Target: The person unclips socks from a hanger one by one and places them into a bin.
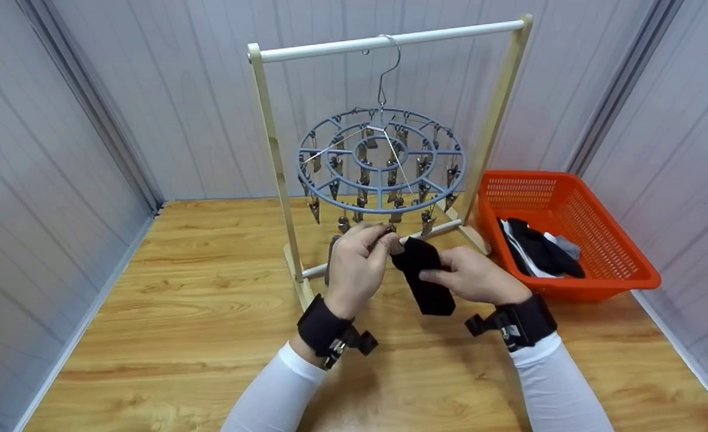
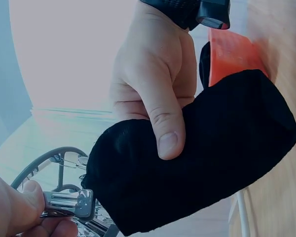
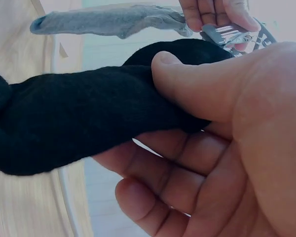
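Observation:
My right hand [image 1: 480, 276] holds a black sock [image 1: 431, 288] by its middle, thumb on top and fingers beneath. In the left wrist view the thumb [image 2: 168, 133] lies flat across the dark cloth. My left hand [image 1: 357, 267] pinches a metal clip [image 2: 69, 203] of the round hanger, whose grey-blue plastic rings [image 1: 380, 210] carry many hanging clips. One end of the black sock is right beside that clip's tip. A grey sock [image 3: 108, 22] hangs past the left hand, mostly hidden behind it in the head view.
The hanger hooks onto the white bar [image 1: 330, 49] of a wooden stand [image 1: 273, 144]. At the right, an orange basket [image 1: 594, 287] contains black, white and grey socks [image 1: 540, 249]. Panelled walls enclose the wooden tabletop [image 1: 180, 300] at the back and both sides.

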A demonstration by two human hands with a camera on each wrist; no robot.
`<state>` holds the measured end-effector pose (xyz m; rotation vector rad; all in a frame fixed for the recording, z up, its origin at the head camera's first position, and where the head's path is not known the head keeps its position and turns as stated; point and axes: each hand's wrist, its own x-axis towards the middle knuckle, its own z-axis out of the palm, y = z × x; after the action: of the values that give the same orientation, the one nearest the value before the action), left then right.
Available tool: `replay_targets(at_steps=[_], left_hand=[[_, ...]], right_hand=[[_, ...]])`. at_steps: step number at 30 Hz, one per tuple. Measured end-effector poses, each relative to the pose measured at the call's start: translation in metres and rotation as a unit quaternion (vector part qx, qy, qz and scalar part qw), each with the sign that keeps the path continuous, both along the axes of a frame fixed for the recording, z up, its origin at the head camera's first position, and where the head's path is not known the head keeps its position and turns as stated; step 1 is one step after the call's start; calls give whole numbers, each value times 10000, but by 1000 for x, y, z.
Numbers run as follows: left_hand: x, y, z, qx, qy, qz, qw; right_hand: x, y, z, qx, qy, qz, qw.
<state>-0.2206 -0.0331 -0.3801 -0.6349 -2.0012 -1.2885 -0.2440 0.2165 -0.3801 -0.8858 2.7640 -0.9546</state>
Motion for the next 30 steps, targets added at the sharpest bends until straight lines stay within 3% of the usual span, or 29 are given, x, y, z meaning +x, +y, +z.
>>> replay_targets(at_steps=[11,17,24,30], left_hand=[[2,3,2,-152,77,195,9997],[5,5,4,-490,-29,427,9979],[9,4,8,-1157,772,1156,9835],[15,1,16,-1332,1334,1577,9693]], right_hand=[[4,13,9,-118,-52,-285,9995],[7,20,16,-200,45,-436,9988],[10,30,24,-388,144,-502,9979],[14,38,31,-527,-14,-524,9972]])
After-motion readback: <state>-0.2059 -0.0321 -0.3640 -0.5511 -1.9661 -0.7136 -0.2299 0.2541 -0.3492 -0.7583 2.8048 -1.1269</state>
